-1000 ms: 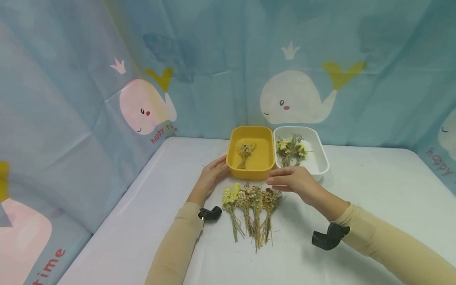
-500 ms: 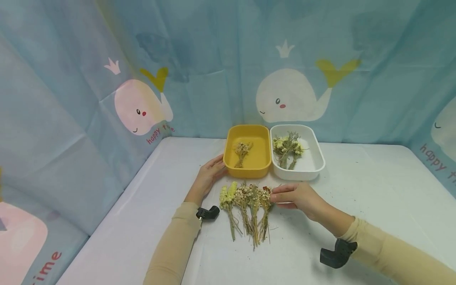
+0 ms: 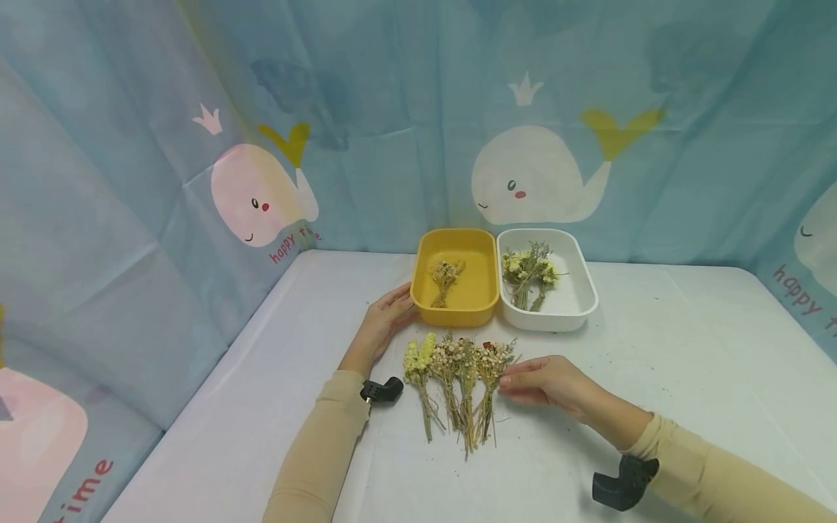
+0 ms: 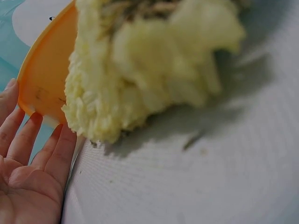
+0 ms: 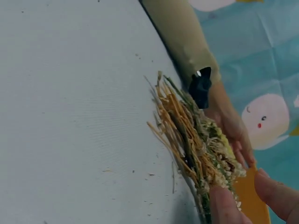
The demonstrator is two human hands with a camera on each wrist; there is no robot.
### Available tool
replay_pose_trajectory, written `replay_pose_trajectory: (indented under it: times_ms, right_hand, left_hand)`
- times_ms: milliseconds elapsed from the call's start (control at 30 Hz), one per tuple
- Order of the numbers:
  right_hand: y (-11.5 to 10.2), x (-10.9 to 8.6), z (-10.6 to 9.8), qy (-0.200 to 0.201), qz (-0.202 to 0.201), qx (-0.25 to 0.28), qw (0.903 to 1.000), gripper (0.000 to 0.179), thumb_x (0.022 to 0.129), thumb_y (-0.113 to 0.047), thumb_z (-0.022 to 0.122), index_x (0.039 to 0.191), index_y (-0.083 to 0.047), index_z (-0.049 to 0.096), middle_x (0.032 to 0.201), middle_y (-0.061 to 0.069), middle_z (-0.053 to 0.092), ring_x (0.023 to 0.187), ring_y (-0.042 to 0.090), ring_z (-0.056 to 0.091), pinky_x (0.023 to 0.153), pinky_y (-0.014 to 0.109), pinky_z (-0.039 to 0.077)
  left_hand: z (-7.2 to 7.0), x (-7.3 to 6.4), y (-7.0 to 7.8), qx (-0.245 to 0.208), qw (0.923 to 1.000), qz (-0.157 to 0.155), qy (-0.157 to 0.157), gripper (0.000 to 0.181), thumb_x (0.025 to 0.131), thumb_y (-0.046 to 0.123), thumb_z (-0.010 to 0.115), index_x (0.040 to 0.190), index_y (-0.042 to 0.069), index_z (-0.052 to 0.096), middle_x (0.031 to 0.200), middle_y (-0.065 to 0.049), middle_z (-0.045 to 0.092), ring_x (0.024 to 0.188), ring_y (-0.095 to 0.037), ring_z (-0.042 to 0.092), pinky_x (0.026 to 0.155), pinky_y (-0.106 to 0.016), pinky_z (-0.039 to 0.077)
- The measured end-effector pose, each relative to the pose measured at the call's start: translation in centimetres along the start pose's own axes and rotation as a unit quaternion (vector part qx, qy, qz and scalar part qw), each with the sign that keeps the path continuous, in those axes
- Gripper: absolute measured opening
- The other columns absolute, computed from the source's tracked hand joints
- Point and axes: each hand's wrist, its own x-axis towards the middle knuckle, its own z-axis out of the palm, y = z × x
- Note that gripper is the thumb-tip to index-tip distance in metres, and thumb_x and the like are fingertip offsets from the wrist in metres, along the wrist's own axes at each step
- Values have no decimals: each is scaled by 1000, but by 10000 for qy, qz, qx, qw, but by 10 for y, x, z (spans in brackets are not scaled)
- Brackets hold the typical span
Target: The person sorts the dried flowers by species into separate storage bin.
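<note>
My left hand (image 3: 382, 325) rests with extended fingers against the left side of the yellow tray (image 3: 458, 317); the left wrist view shows its fingertips along the orange-yellow wall. Several tied bunches of dried flowers lie side by side in front of the trays. At the left of the row is the yellow bunch (image 3: 419, 361), large and blurred in the left wrist view. My right hand (image 3: 552, 383) is at the right end, fingertips right at the bunch with dark red blooms (image 3: 487, 363). In the right wrist view its thumb and finger stand apart beside the flower heads.
One small dried bunch (image 3: 445, 277) lies in the yellow tray. The white tray (image 3: 572, 319) adjoins it on the right, holding yellow and grey-green bunches (image 3: 531, 269). A whale-print curtain (image 3: 392, 174) rises behind the white table (image 3: 686, 349). Plant crumbs dot the surface.
My right hand has come down from in front of the trays to the right side of the flower row. The left hand stays at the yellow tray.
</note>
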Motion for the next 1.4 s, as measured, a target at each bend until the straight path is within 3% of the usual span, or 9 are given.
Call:
replay_pose_trajectory:
  times_ms: [300, 633, 900, 1200, 1400]
  right_hand:
    - [10, 2, 1, -222, 222, 231, 9992, 37, 91, -9, 70, 120, 12, 62, 103, 17, 76, 92, 18, 75, 85, 29, 62]
    - [15, 7, 5, -158, 447, 400, 9981, 37, 91, -10, 70, 120, 12, 62, 100, 11, 77, 91, 17, 75, 86, 29, 63]
    - [15, 11, 10, -144, 547, 548, 9969, 23, 93, -9, 67, 111, 4, 66, 98, 6, 76, 92, 15, 74, 87, 29, 62]
    - [15, 14, 17, 397, 513, 660, 9957, 44, 92, -8, 69, 127, 15, 54, 95, 4, 75, 89, 14, 73, 87, 29, 62]
    - [16, 19, 21, 553, 450, 963, 9928, 44, 92, -4, 68, 127, 18, 53, 89, 2, 73, 81, 11, 73, 83, 26, 63]
  left_hand:
    - [-1, 0, 1, 20, 10000, -27, -22, 51, 101, 13, 57, 150, 7, 43, 155, -11, 45, 140, -33, 48, 116, -44, 45]
    - [0, 0, 1, -21, 10000, -17, -51, 51, 101, 13, 57, 150, 7, 44, 155, -11, 45, 140, -31, 48, 115, -42, 46]
    - [-1, 2, -1, 20, 10000, -52, 73, 49, 100, 14, 59, 148, 10, 47, 153, -8, 49, 138, -29, 51, 113, -39, 47]
    - [-1, 1, -2, 27, 10000, -11, 4, 50, 100, 15, 59, 148, 9, 47, 153, -8, 48, 138, -30, 50, 113, -40, 48]
    - [-1, 1, -2, 39, 10000, 7, -44, 50, 100, 16, 60, 148, 10, 47, 153, -7, 48, 138, -30, 50, 113, -42, 48]
